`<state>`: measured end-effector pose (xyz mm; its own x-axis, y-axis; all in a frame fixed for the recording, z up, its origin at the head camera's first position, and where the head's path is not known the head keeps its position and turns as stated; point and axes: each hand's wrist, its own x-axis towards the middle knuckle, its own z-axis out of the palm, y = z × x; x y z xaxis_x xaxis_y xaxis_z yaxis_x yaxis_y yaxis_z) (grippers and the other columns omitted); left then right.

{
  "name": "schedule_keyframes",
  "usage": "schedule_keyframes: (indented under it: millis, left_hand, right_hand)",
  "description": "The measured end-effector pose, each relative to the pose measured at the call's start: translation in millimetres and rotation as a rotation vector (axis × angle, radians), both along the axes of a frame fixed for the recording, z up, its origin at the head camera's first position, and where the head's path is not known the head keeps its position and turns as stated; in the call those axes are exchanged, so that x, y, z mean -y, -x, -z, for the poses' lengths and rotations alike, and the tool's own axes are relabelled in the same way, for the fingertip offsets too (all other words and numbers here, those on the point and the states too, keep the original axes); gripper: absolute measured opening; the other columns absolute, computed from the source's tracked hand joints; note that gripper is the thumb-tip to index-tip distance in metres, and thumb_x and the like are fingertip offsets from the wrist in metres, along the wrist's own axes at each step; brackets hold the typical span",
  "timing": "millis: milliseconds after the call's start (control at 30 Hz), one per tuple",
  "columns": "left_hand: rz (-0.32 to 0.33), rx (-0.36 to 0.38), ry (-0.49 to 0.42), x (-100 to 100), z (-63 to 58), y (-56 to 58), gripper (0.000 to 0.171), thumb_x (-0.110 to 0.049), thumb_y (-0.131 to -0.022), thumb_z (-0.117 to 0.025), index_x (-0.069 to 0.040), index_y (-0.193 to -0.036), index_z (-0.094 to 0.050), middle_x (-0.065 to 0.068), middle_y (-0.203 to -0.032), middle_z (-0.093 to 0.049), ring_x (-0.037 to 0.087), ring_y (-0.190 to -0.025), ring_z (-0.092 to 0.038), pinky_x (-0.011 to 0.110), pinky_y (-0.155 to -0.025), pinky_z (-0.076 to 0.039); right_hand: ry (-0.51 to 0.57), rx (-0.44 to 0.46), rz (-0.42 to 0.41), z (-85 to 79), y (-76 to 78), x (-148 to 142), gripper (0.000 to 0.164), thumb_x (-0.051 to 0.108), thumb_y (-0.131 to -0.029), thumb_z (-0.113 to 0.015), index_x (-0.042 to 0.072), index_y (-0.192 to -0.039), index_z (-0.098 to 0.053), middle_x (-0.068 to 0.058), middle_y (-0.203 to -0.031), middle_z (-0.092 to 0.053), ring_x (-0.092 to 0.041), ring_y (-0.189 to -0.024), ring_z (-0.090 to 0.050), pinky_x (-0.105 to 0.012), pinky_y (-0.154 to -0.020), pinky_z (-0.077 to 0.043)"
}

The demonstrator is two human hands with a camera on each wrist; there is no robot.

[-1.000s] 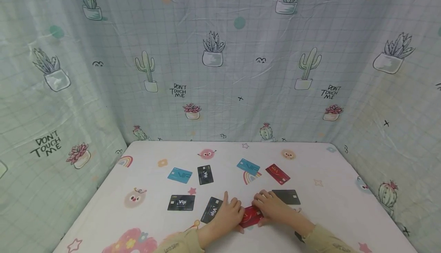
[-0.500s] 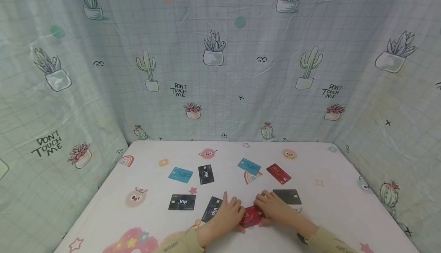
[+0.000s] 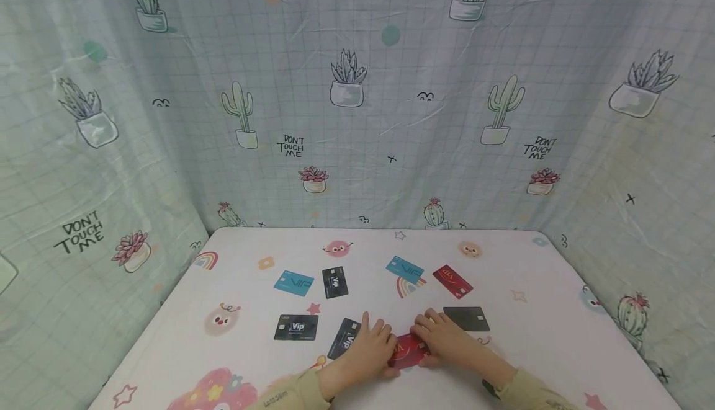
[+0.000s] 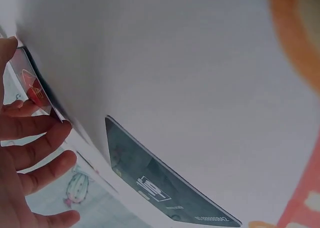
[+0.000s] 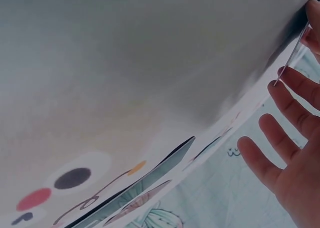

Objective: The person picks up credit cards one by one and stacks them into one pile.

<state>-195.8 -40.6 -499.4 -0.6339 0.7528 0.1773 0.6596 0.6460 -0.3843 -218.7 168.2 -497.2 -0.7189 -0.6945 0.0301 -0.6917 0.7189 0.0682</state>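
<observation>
Between the two hands, close over the table, is a red VIP card. My left hand pinches its left end between thumb and fingers, with one finger pointing away from it. The right hand pinches the other end. In the left wrist view the red card stands tilted off the white surface; the right wrist view shows that card almost edge-on. A black VIP card lies flat beside the left hand, partly covered by it. Just beyond the right hand lies a plain dark card.
Farther back lie two blue cards, a black card and another red card. One more black card is at the left. A dark card peeks out under the right forearm. Patterned curtains surround the table.
</observation>
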Motion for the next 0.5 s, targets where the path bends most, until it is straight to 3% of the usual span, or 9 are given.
schedule_keyframes:
  millis: [500]
  left_hand:
    - [-0.011,0.001,0.018,-1.2,-0.8,-0.2,0.058,-0.067,-0.074,-0.049,-0.019,-0.105,-0.059,-0.002,-0.099,-0.059,0.014,-0.097,-0.05,0.05,-0.093,-0.038]
  right_hand:
    - [0.022,-0.048,-0.002,-4.0,-3.4,-0.8,0.059,0.057,-0.068,-0.064,0.018,-0.11,-0.055,0.002,-0.104,-0.053,-0.015,-0.095,-0.043,-0.039,-0.087,-0.046]
